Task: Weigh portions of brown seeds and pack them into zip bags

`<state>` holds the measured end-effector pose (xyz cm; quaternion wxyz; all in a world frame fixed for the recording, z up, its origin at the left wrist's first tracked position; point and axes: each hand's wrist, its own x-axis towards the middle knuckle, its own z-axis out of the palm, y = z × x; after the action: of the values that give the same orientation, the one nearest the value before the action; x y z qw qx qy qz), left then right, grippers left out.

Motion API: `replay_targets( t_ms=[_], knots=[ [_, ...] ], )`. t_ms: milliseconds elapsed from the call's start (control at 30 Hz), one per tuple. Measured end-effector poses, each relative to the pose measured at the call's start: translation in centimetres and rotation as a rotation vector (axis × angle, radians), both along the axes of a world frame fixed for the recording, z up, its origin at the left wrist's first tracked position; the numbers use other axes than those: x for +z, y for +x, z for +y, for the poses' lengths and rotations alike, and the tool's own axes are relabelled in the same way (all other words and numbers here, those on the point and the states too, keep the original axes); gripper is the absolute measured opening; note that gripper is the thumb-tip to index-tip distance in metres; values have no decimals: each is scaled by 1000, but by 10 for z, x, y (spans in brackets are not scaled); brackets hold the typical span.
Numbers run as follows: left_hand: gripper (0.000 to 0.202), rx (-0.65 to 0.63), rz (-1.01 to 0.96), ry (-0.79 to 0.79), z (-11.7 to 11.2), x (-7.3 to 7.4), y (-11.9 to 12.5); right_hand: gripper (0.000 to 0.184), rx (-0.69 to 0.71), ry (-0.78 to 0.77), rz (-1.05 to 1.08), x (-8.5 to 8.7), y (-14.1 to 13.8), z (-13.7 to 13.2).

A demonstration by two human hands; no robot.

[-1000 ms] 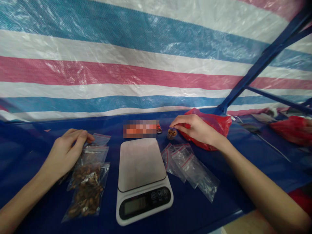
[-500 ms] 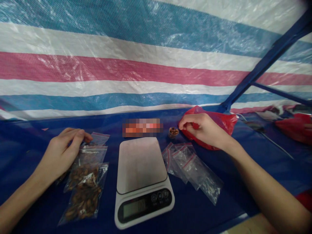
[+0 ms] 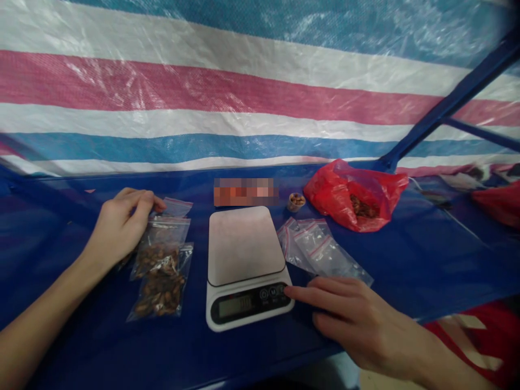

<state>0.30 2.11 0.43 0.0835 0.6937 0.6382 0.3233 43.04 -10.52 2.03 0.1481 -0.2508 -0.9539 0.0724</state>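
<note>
My right hand (image 3: 357,319) reaches in from the lower right, its index finger touching the button panel of a white digital kitchen scale (image 3: 246,260). Nothing sits on the scale's bare platform. My left hand (image 3: 124,225) lies curled at the left, fingertips at a small zip bag (image 3: 176,207). Below that hand lie filled zip bags of brown nuts (image 3: 160,281). A small cup of nuts (image 3: 296,201) and a red plastic bag (image 3: 353,195) holding brown pieces stand behind flat clear zip bags (image 3: 320,249).
A blurred packet (image 3: 246,192) lies behind the scale on the blue table (image 3: 406,271). A striped tarpaulin (image 3: 203,92) forms the back wall, with a blue metal strut (image 3: 455,103) at upper right. Another red bag (image 3: 498,203) sits at the right edge.
My right hand has moved from the red bag down to the scale's front panel, uncovering the bag and its brown contents. My left hand stays in place. The view has tilted slightly downward.
</note>
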Motion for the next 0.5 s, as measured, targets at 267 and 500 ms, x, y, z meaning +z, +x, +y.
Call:
replay_targets(
  t_ms=[267,500],
  knots=[
    [47,-7,-11,12,1,0,-1,36,-8,194,-67,-11,-7,-6],
    [47,-13,-21,25,2,-4,-5,37,-21,230,-51,-6,-16,-8]
  ],
)
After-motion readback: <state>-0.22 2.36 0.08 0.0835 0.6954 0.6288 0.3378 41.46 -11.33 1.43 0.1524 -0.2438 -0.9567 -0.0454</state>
